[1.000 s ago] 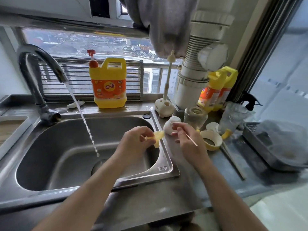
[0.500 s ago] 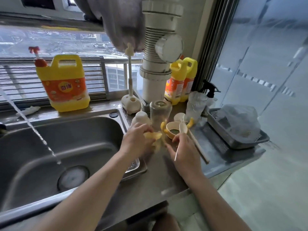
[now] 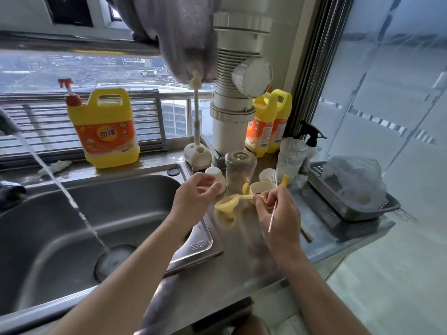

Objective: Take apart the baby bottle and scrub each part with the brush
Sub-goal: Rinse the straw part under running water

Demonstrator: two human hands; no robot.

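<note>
A soft yellow nipple (image 3: 226, 205) lies on the steel counter beside the sink's right rim, blurred. My left hand (image 3: 193, 199) hovers just left of it with fingers apart and nothing in them. My right hand (image 3: 278, 213) pinches a thin white brush stick (image 3: 272, 220), and its fingertips touch the nipple's yellow edge. Behind the hands stand the clear bottle body (image 3: 240, 169), upside down, a white cap (image 3: 216, 175) and the yellow handled collar ring (image 3: 262, 188).
Water runs from the tap into the steel sink (image 3: 121, 189). A long bottle brush in a white stand (image 3: 197, 154), a yellow detergent jug (image 3: 104, 131), two yellow bottles (image 3: 268, 124), a clear cup (image 3: 291, 155) and a grey drain basket (image 3: 350, 199) line the counter.
My view swung right, away from the tap. My left hand carried the yellow nipple from over the sink to the counter and let go. My right hand kept the thin brush.
</note>
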